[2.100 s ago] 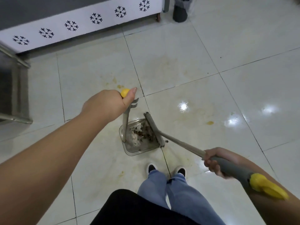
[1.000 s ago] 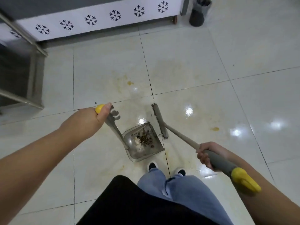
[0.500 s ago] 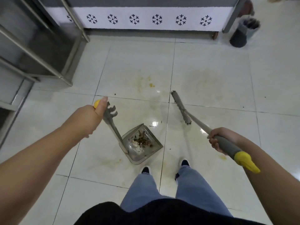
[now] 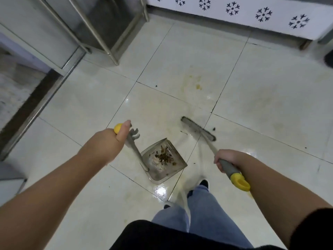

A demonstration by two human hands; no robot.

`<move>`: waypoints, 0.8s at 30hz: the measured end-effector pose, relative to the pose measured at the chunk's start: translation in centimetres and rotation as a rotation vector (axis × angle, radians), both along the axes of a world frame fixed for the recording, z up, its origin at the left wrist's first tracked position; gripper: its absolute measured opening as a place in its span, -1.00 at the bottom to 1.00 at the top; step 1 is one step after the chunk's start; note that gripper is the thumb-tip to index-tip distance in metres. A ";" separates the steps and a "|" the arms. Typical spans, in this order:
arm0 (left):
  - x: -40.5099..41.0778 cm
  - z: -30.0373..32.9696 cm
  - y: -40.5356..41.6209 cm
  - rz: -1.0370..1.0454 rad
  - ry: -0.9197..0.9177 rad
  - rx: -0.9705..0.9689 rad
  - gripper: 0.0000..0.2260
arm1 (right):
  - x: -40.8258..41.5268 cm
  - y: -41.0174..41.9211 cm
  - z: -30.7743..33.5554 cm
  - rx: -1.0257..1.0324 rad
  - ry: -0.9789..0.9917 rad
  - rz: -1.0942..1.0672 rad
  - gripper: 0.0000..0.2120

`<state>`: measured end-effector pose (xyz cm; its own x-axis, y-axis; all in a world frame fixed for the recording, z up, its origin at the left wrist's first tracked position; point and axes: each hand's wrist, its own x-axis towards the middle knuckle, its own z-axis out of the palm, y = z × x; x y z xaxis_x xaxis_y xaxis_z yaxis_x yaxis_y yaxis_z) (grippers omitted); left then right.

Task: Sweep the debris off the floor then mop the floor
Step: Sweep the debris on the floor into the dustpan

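My left hand (image 4: 106,143) grips the yellow-tipped handle of a clear dustpan (image 4: 177,166), whose tray holds brown and white debris (image 4: 163,156) in front of my feet. My right hand (image 4: 228,158) grips the grey, yellow-ended handle of a broom (image 4: 198,129). The broom head rests on the tiles up and to the right of the dustpan, apart from it. Small dark specks (image 4: 213,129) lie beside the broom head. A yellow stain (image 4: 198,86) marks the tile farther ahead.
A steel rack with legs (image 4: 108,44) stands at the upper left beside a steel-edged doorway threshold (image 4: 36,109). A white cabinet with snowflake cut-outs (image 4: 232,9) runs along the top right. A dark object (image 4: 328,58) sits at the right edge. Glossy tiles surround my feet (image 4: 203,184).
The view has swung left, bringing the steel rack and threshold in. The broom head has lifted away from the dustpan mouth and moved up and right. Both hands keep their grips.
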<state>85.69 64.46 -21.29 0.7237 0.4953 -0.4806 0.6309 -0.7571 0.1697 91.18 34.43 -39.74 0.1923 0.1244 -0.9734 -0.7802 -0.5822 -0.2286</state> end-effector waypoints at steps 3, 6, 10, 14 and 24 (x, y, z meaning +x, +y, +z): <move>-1.3 -0.6 0.9 0.103 -0.027 -0.024 -0.38 | -2.3 0.7 -0.1 0.052 0.175 -0.021 -0.77; -2.9 -0.7 1.6 0.156 -0.045 -0.057 -0.37 | -3.1 -0.1 0.7 0.199 0.254 -0.265 -0.81; -5.6 -1.4 1.7 0.101 -0.059 -0.110 -0.33 | -4.2 -1.1 3.9 0.360 0.331 -0.608 -0.74; -8.4 -1.3 3.2 0.083 -0.082 -0.129 -0.34 | -5.7 0.0 6.8 0.375 0.207 -0.531 -0.64; -13.2 -0.7 4.6 0.077 -0.097 -0.075 -0.33 | -8.5 2.4 8.7 0.124 0.102 -0.456 -0.77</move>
<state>72.48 69.07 -21.96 0.7299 0.5164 -0.4479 0.6644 -0.6899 0.2873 82.70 36.87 -31.04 0.1582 0.1659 -0.9734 -0.9717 -0.1491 -0.1834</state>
